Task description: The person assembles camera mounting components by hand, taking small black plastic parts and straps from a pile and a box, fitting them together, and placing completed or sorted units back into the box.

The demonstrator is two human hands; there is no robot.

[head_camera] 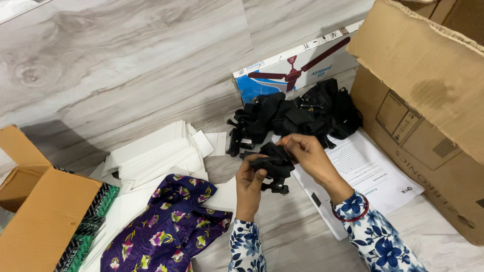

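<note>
Fingers of L hand [249, 177] curled round the black strap piece [272, 163] from below; R hand [305, 151] pinching its top edge w/ thumb & fingertips. Piece held just above the floor, near the black strap pile [297, 113]. Printed sheet [368, 168] under R wrist, white card stack [156, 153] and purple floral cloth [171, 221] to the left, big cardboard box [428, 100] on the right.

bare floor [282, 226] lies open between the purple floral cloth [169, 224] and the printed sheet [368, 171]; ahead, a heap of black straps [297, 113] and a long fan box [297, 65] block the way, a big cardboard carton [428, 111] walls the right, white cards [156, 151] and a small brown box [40, 216] crowd the left
</note>
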